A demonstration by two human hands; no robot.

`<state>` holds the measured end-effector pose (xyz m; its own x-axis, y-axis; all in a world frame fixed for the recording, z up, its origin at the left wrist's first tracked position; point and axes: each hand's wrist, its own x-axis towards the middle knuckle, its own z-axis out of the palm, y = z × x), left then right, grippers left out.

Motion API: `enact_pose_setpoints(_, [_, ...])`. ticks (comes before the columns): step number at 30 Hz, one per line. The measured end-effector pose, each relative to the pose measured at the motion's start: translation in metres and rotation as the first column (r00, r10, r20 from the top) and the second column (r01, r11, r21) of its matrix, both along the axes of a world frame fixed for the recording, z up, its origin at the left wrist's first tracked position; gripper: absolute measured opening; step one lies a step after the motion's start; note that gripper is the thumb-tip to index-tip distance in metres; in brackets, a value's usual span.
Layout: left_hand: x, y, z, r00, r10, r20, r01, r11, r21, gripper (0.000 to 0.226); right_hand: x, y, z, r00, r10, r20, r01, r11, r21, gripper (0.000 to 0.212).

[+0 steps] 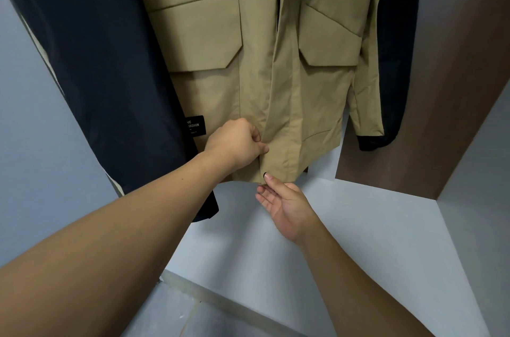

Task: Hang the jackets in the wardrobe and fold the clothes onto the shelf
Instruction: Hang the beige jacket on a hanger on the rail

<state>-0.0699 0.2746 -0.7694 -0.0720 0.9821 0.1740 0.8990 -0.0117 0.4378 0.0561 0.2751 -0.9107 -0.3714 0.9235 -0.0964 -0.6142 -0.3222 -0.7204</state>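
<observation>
A khaki cotton-like jacket (248, 60) with flap pockets and navy sleeves hangs inside the pale grey wardrobe (358, 226), its hem just above the right hand. The left hand (237, 143) pinches the jacket's left front edge, fingers curled tight on the cloth near a black label (195, 126). The right hand (284, 204) lies palm-up, fingers relaxed and slightly apart, a fingertip touching the hem beside a small black snap (265, 175). A brown panel (441, 102) stands well right of the fingers.

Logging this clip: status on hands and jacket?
Left hand pinching tan jacket front edge. Right hand open, thumb at hem. Jacket hanging, nothing blocking.
</observation>
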Motion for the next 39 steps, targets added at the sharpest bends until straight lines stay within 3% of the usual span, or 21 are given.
enact_pose_setpoints(3, [0.0, 0.0, 0.001, 1.0, -0.003, 0.015, 0.003, 1.0, -0.004, 0.025, 0.0, -0.002, 0.002, 0.995, -0.035, 0.091, 0.035, 0.999, 0.002, 0.024])
enact_pose_setpoints(7, [0.002, 0.0, 0.002, 1.0, -0.005, 0.01, 0.005, 1.0, -0.007, 0.022, -0.004, -0.003, 0.005, 0.972, -0.168, 0.162, 0.169, 0.986, 0.007, 0.009])
enact_pose_setpoints(13, [0.007, 0.002, 0.003, 1.0, 0.014, -0.005, -0.014, 0.999, -0.03, 0.021, -0.008, -0.005, 0.012, 0.947, -0.23, 0.222, 0.239, 0.971, -0.013, 0.012])
enact_pose_setpoints(18, [0.011, -0.001, 0.007, 1.0, 0.025, -0.014, -0.025, 0.999, -0.04, 0.04, 0.001, -0.002, 0.018, 0.964, -0.063, 0.26, 0.1, 0.986, -0.131, 0.007])
enact_pose_setpoints(22, [0.016, -0.004, 0.017, 0.999, 0.04, 0.031, -0.042, 0.996, 0.08, 0.047, 0.011, 0.003, 0.023, 0.977, 0.023, 0.211, 0.029, 0.97, -0.241, 0.02])
enact_pose_setpoints(25, [0.022, -0.003, 0.029, 0.976, 0.024, 0.217, -0.067, 0.979, 0.193, 0.042, 0.018, 0.003, 0.029, 0.932, 0.072, 0.356, 0.034, 0.958, -0.284, 0.025])
enact_pose_setpoints(28, [0.027, -0.004, 0.041, 0.948, 0.036, 0.317, -0.101, 0.976, 0.192, 0.04, 0.032, -0.002, 0.049, 0.791, 0.17, 0.588, 0.037, 0.945, -0.324, 0.029])
enact_pose_setpoints(30, [0.026, -0.006, 0.053, 0.954, 0.029, 0.297, -0.088, 0.979, 0.186, 0.036, 0.042, -0.003, 0.07, 0.665, 0.117, 0.738, 0.108, 0.962, -0.249, 0.021])
enact_pose_setpoints(33, [0.022, -0.007, 0.082, 0.954, -0.006, 0.301, -0.064, 0.973, 0.221, 0.032, 0.056, 0.007, 0.115, 0.534, -0.188, 0.824, 0.236, 0.969, 0.068, 0.011])
enact_pose_setpoints(36, [0.019, -0.008, 0.112, 0.956, -0.025, 0.293, -0.051, 0.967, 0.249, 0.03, 0.056, 0.016, 0.175, 0.42, -0.408, 0.81, 0.216, 0.913, 0.347, 0.029])
enact_pose_setpoints(39, [0.018, -0.008, 0.134, 0.964, -0.022, 0.266, -0.052, 0.961, 0.27, 0.028, 0.044, 0.018, 0.235, 0.361, -0.523, 0.772, 0.182, 0.852, 0.492, 0.049])
